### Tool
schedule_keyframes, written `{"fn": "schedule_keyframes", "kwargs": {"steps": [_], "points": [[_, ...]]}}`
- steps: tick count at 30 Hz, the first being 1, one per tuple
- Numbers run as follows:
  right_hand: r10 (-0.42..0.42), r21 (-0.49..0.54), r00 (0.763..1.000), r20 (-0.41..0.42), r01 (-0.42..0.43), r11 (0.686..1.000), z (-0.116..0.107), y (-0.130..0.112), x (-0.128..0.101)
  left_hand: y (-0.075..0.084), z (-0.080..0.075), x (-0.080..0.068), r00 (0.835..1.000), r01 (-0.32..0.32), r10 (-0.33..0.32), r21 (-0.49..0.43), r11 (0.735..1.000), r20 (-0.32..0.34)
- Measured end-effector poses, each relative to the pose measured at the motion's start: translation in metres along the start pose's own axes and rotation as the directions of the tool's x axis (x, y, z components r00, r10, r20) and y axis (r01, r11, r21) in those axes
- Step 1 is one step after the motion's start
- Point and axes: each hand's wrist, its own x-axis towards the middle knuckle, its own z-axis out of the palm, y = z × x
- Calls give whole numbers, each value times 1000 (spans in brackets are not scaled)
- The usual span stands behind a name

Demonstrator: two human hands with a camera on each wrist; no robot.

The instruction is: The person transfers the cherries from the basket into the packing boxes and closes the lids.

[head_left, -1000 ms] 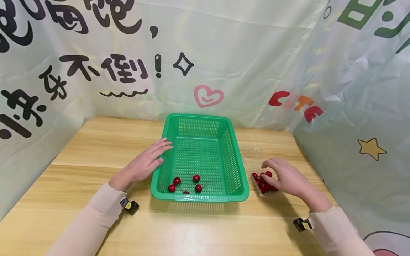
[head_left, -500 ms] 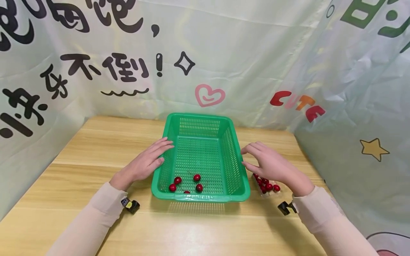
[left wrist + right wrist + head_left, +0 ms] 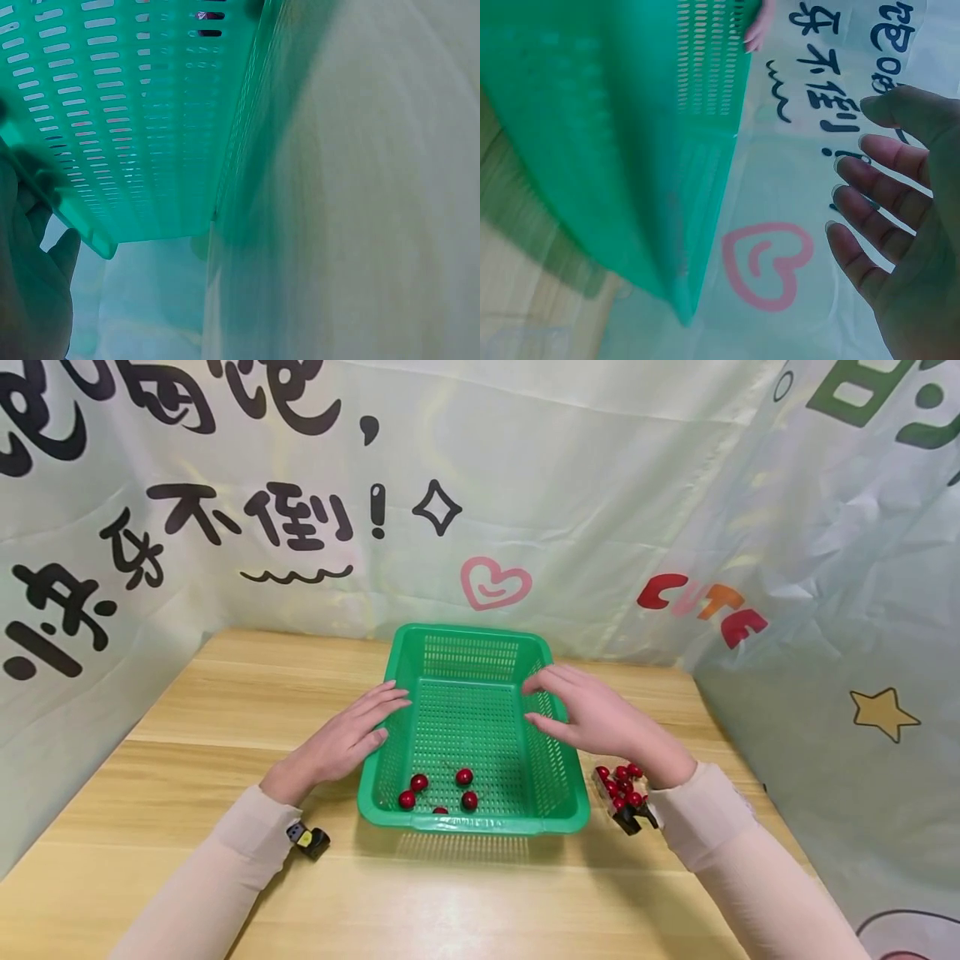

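Pale wood forms the bench [image 3: 472, 902] beneath the fingers of both hands, and printed whitish cloth [image 3: 562, 460] hangs beyond and to either side of them. To the left, the left hand [image 3: 333, 743] rests straight fingers over the rim of a green basket [image 3: 480, 825]. Five red cherries [image 3: 464, 777], one partly hidden, lie in it on the near side of those fingers. Above its right side hangs the right hand [image 3: 596, 714], thumb and fingers apart. Right of these and nearer, a black wrist device [image 3: 627, 821] partly covers a clear container [image 3: 602, 792] of more cherries [image 3: 622, 784].
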Motion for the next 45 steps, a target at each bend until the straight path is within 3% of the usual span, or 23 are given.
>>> {"fn": "schedule_keyframes", "kwargs": {"steps": [12,26,32,45], "points": [[5,138,1000,-5,-4,990,7,-17,41,2,1,1,1000,5,-5,1,1000,-2],[71,335,997,19,-73,939,45,-7,68,3,2,3,1000,4,-4,-3,1000,0],[78,390,994,74,-101,915,61,-5,76,2,1,4,1000,12,-12,-4,1000,8],[36,340,968,249,-122,933,85,-5,99,2,-1,1,1000,21,-20,-7,1000,8]]}}
